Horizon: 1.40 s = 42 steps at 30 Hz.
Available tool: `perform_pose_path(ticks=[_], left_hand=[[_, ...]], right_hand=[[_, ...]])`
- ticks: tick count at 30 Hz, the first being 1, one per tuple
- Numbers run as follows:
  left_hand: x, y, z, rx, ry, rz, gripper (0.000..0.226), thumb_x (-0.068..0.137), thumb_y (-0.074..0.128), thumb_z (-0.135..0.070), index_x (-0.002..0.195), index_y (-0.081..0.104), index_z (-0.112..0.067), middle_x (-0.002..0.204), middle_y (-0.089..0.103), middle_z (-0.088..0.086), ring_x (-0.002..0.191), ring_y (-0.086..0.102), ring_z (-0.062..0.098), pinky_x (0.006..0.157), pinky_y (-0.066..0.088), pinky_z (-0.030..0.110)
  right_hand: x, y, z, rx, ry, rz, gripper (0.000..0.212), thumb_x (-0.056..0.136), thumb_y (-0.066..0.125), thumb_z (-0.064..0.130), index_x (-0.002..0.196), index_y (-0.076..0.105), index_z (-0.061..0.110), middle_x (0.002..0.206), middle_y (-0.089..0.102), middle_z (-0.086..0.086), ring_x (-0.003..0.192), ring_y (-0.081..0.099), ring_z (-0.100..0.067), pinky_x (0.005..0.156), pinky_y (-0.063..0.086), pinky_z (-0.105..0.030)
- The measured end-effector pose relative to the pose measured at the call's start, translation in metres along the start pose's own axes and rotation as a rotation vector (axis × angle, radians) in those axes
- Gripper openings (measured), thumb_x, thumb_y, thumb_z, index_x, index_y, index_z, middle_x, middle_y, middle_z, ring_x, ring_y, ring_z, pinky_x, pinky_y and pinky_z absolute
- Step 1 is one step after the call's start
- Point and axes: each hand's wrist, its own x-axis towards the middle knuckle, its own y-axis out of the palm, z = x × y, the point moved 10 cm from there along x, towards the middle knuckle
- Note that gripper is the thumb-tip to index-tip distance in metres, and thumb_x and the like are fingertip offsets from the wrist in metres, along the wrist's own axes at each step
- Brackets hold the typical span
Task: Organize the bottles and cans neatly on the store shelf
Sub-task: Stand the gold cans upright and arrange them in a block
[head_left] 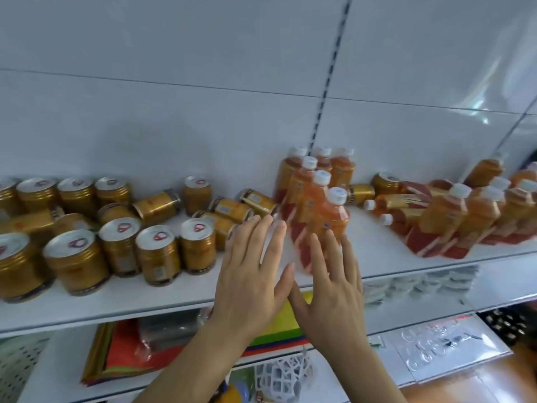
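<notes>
Your left hand (250, 283) and right hand (331, 289) lay flat, fingers straight, holding nothing, against the front orange bottle (329, 228) on the shelf (174, 298).

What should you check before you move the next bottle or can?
1. Left hand free: ok, fingers straight.
2. Right hand free: ok, open against the front bottle.
3. Middle bottle row upright: ok.
4. Gold cans behind the hands upright: not ok, several lie down.
5. Bottles on the right upright: not ok, two lie flat.
6. Shelf has bare front space: ok.
</notes>
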Motion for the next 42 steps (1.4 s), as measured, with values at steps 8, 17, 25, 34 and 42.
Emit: perform_pose_path(ticks=[8,17,25,34,42], left_hand=[[0.042,0.062,-0.124,-0.106,0.049,0.057,0.062,0.106,0.055,-0.038,0.160,0.041,-0.011,0.166,0.040,0.010,0.158,0.029,0.025,0.125,0.035,0.046],[0.109,0.139,-0.175,-0.028,-0.084,0.180,0.066,0.106,0.045,-0.046,0.161,0.037,-0.010,0.165,0.040,0.013,0.157,0.028,0.029,0.127,0.021,0.040],[0.189,0.203,-0.150,0.042,-0.153,0.257,0.065,0.106,0.048,-0.041,0.160,0.033,-0.009,0.161,0.042,0.014,0.152,0.033,0.031,0.126,0.029,0.045],[0.216,0.296,-0.115,0.060,-0.166,0.432,0.072,0.106,0.054,-0.044,0.163,0.022,-0.015,0.156,0.044,0.010,0.144,0.042,0.032,0.115,0.043,0.047],[0.233,0.354,-0.115,0.058,-0.160,0.585,0.071,0.108,0.051,-0.042,0.166,0.018,-0.019,0.163,0.039,0.008,0.147,0.041,0.030,0.117,0.042,0.046]], right_hand=[[0.005,-0.033,-0.140,-0.101,0.032,0.091,0.084,0.104,0.030,0.069,0.165,0.035,0.012,0.173,0.028,-0.016,0.164,0.011,-0.037,0.128,0.025,-0.060],[0.070,-0.066,-0.222,-0.227,-0.094,0.177,0.085,0.104,0.025,0.071,0.170,0.018,0.018,0.177,0.015,-0.012,0.165,-0.003,-0.034,0.133,0.007,-0.052],[0.177,-0.093,-0.257,-0.255,-0.139,0.250,0.086,0.103,0.030,0.073,0.170,0.004,0.026,0.179,0.007,-0.005,0.165,-0.007,-0.029,0.133,0.002,-0.049],[0.267,-0.049,-0.325,-0.237,-0.181,0.571,0.094,0.096,0.037,0.082,0.171,0.010,0.032,0.176,0.023,0.000,0.163,0.013,-0.029,0.129,0.017,-0.050],[0.313,0.010,-0.348,-0.306,-0.526,0.697,0.082,0.099,0.061,0.064,0.168,0.023,0.039,0.172,0.033,0.005,0.159,0.024,-0.025,0.129,0.024,-0.050]])
